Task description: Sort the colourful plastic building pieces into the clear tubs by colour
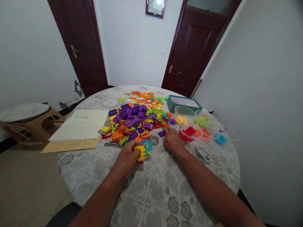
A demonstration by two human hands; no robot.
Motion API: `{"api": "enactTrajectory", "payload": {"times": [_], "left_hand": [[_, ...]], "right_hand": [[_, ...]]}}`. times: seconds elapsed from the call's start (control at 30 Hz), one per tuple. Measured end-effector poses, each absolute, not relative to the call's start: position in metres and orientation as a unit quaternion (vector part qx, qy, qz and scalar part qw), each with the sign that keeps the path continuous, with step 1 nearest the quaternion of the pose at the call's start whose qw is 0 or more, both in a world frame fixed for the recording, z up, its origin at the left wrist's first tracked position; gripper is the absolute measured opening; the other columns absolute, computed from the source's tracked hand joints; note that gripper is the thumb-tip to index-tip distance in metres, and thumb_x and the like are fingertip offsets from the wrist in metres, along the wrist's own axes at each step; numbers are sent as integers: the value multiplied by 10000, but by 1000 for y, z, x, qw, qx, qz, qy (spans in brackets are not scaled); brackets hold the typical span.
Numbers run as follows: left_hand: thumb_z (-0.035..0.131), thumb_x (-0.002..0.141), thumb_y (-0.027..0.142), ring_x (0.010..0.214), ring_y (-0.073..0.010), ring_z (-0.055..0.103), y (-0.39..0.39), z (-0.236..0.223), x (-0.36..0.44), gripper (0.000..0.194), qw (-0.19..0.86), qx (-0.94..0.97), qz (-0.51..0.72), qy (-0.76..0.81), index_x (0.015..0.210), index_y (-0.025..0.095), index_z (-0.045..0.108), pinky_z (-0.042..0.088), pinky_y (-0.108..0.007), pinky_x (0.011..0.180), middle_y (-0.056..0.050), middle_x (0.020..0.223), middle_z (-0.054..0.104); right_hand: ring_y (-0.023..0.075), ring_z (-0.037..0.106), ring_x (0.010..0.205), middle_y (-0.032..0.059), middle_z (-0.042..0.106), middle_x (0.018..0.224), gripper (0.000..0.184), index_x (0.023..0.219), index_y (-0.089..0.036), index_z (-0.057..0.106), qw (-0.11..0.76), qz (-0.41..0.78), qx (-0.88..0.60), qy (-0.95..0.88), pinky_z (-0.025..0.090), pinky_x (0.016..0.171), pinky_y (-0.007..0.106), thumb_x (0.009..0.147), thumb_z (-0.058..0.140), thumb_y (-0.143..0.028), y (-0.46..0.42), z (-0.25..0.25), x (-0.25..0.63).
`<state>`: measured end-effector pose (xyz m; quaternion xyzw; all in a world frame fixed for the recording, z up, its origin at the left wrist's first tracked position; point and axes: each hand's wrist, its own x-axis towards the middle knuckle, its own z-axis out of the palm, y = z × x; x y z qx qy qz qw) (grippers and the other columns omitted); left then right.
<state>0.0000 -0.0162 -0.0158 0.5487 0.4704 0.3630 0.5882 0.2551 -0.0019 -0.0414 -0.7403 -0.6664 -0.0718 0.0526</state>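
Observation:
My left hand (130, 153) grips a yellow notched building piece (140, 153) at the near edge of a heaped pile, with the thumb pressed on its face. A blue notched tile (147, 145) lies just beyond it. My right hand (172, 138) rests low over the table right of the pile, its fingers curled down. A small purple piece (161, 133) sticks out at the thumb side, seemingly pinched there; the fingertips are partly hidden. Between the hands lies a grey notched tile (154, 140). Purple pieces (134, 110) top the mixed pile, with green, orange and red ones around them.
Right of my right hand stand clear plastic tubs holding red pieces (188, 134), yellow pieces (181, 119) and blue pieces (221, 139). Behind them sits a green box (183, 102). Pale paper sheets (80, 124) lie at left over a tan envelope (71, 145). A stool (28, 116) stands beyond the table.

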Motion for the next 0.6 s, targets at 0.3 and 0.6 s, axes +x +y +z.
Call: {"api": "enactTrajectory", "payload": {"times": [0.3, 0.6], "left_hand": [[520, 710, 169, 626, -145, 629, -16, -15, -1, 312, 577, 549, 360, 486, 996, 199, 642, 536, -219, 514, -16, 813, 672], [550, 742, 193, 673, -159, 653, -15, -15, 0, 319, 591, 512, 382, 493, 1050, 204, 633, 570, -234, 523, -32, 862, 675]], "right_hand": [[230, 600, 1142, 119, 627, 1303, 349, 1306, -192, 593, 97, -29, -725, -681, 458, 950, 299, 980, 492, -123, -33, -24, 231], [270, 675, 1067, 173, 667, 1171, 262, 1221, -141, 652, -9, 7, -769, -639, 476, 881, 323, 1015, 497, -192, -33, -18, 253]]}}
